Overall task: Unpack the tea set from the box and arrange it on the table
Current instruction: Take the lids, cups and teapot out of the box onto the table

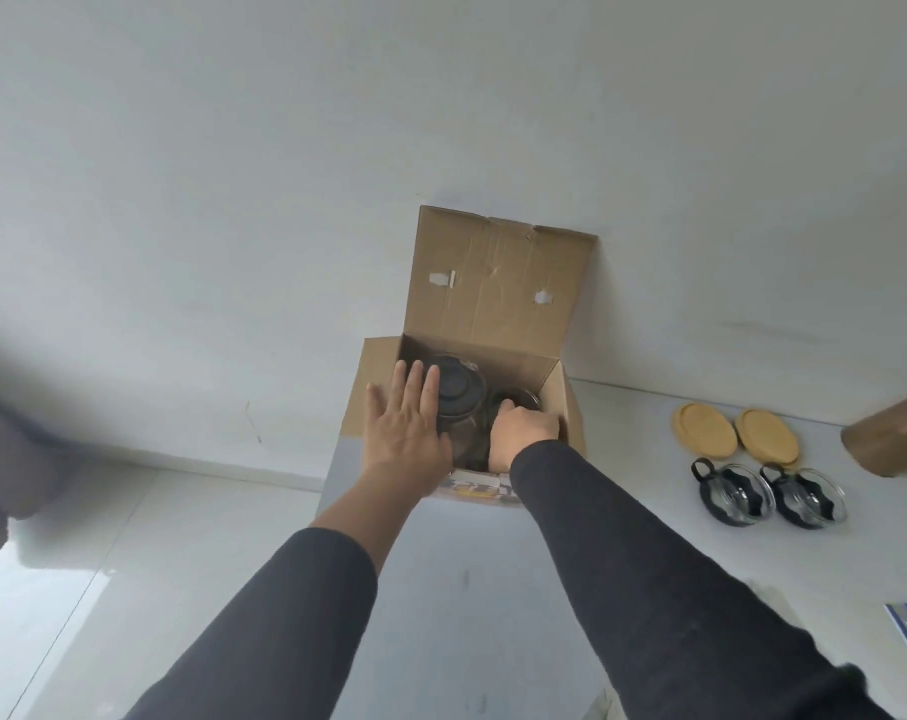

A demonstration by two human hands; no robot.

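Cardboard box (555, 379) stands open on the white table (493, 589), rear flap upright against the wall. Inside, beneath the left hand's fingertips, sits a glass teapot (459, 402) with a dark lid. Left hand (404, 426) lies flat, fingers straight, over the box's left edge and the teapot. Right hand (519, 433) is inside the box, fingers curled around a dark-rimmed cup (516, 396) beside the teapot. Well to the right of the right hand: two glass cups (734, 493) with black holders, two bamboo coasters (706, 431) just beyond them.
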